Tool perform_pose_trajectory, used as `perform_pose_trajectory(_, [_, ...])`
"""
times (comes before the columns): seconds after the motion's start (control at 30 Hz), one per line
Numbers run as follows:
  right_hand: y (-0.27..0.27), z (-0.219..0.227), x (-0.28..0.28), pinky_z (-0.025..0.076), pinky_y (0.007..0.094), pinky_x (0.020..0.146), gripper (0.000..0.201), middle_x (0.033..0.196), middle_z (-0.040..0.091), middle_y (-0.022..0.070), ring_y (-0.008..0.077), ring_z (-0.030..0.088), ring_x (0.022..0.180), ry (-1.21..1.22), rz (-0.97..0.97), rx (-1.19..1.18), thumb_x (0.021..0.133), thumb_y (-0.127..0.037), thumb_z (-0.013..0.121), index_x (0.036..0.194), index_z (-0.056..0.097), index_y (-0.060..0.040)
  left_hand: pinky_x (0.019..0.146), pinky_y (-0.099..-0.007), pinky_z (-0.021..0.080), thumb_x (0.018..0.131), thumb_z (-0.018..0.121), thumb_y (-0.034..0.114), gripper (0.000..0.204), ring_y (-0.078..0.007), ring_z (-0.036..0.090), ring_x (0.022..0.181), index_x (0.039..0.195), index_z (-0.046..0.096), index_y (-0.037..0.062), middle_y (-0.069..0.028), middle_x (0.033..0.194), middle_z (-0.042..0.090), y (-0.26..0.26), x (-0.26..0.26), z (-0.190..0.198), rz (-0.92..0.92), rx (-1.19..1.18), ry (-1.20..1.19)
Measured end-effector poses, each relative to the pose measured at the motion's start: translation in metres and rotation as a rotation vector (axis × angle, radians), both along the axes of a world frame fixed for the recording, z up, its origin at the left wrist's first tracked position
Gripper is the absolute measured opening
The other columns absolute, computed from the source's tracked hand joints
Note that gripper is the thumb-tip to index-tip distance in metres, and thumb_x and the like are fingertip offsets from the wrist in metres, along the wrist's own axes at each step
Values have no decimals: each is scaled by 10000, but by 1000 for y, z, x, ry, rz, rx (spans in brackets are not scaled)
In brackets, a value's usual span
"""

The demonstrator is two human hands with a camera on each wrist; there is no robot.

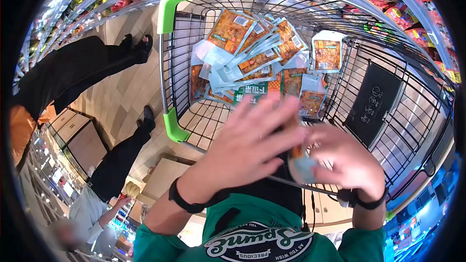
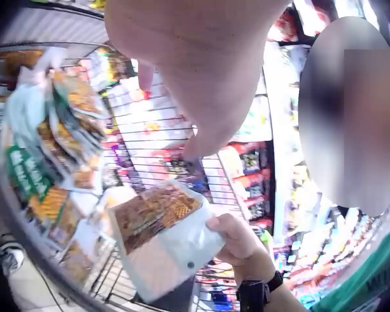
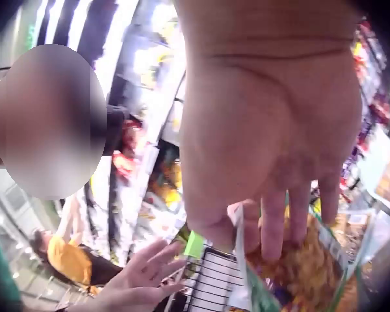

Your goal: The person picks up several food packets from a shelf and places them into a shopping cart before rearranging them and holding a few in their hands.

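My right hand grips a snack packet with an orange-brown print and a white lower part, held over the near end of a wire shopping cart. The left wrist view shows the packet pinched at its edge by the right hand. In the right wrist view the fingers curl over the packet. My left hand hovers beside it with fingers spread, holding nothing, and shows again in the right wrist view. Several similar packets lie piled in the cart.
The cart has green corner guards and a black folding seat panel at its right. Stocked store shelves run along the top and right. A person in black trousers stands left of the cart; another person is at lower left.
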State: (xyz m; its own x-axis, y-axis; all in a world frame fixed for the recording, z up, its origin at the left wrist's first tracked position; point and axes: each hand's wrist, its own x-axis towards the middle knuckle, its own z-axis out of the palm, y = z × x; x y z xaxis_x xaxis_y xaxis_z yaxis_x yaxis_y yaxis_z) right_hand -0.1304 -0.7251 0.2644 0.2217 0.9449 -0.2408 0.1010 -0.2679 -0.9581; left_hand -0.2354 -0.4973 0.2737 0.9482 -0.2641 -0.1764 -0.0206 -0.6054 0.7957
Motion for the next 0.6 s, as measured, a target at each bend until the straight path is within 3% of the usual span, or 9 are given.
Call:
perform_pose_trajectory(0.03, [4, 14, 3, 471, 425, 768, 147, 857, 588, 103, 347, 584, 902, 33, 88, 30, 674, -63, 663, 799, 597, -23, 1091, -529, 288, 669, 810, 145, 706, -302, 379, 1354, 1310, 524, 222, -90, 1442, 422, -10, 11, 5, -138, -35, 47])
perform_pose_trajectory(0.1, [4, 25, 0, 466, 419, 679, 145, 766, 569, 92, 335, 576, 780, 7, 77, -15, 670, -68, 676, 739, 554, -30, 993, -462, 422, 693, 803, 231, 679, -263, 536, 1211, 1316, 534, 271, -51, 1279, 578, -19, 19, -1, -183, -9, 24])
perform_pose_trajectory(0.17, [-3, 32, 8, 469, 386, 570, 152, 692, 592, 97, 307, 593, 638, 8, 30, -113, 667, -78, 703, 730, 571, -34, 803, -368, 518, 734, 769, 277, 558, -249, 666, 942, 1261, 590, 229, -63, 999, 684, -21, 26, -7, -397, -73, 639])
perform_pose_trajectory(0.2, [-7, 32, 3, 483, 374, 599, 149, 747, 627, 101, 297, 619, 679, 13, -170, -119, 680, -79, 707, 779, 605, -34, 646, -305, 516, 783, 738, 298, 464, -260, 667, 708, 1217, 624, 179, -83, 797, 675, -22, 10, -20, -212, -205, 393])
perform_pose_trajectory(0.3, [-8, 56, -5, 515, 380, 689, 175, 909, 701, 95, 283, 668, 763, -179, -662, -96, 705, -45, 712, 876, 677, -51, 692, -293, 518, 828, 723, 261, 363, -188, 665, 724, 1151, 654, 112, -82, 838, 689, -20, 0, -28, 99, -126, 507])
perform_pose_trajectory(0.33, [-14, 66, -13, 507, 381, 682, 197, 894, 693, 94, 291, 656, 743, -86, -588, 55, 686, -25, 707, 878, 670, -49, 746, -275, 512, 881, 690, 230, 337, -111, 640, 799, 1150, 626, 36, -63, 911, 697, -21, -6, -34, 312, -416, 637])
perform_pose_trajectory(0.43, [-12, 99, -26, 461, 321, 585, 240, 775, 621, 79, 233, 564, 640, 40, -204, 387, 695, -11, 654, 932, 621, -25, 810, -281, 506, 913, 656, 199, 325, -91, 607, 921, 1148, 591, -16, -48, 1027, 670, -30, -14, -40, 641, -713, 679])
perform_pose_trajectory(0.5, [-5, 109, -41, 460, 347, 641, 139, 963, 684, 90, 205, 626, 779, 34, -307, 526, 874, -203, 574, 834, 623, -79, 846, -291, 493, 931, 625, 177, 298, -107, 601, 944, 1145, 573, -25, -48, 1050, 662, -36, -22, -45, 694, -763, 681])
perform_pose_trajectory(0.6, [-15, 120, -42, 454, 324, 651, 139, 1002, 692, 75, 191, 625, 779, -17, -371, 580, 864, -247, 606, 886, 620, -110, 869, -289, 483, 919, 627, 116, 312, -111, 588, 980, 1179, 533, -30, -69, 1103, 640, -42, -21, -48, 736, -890, 659])
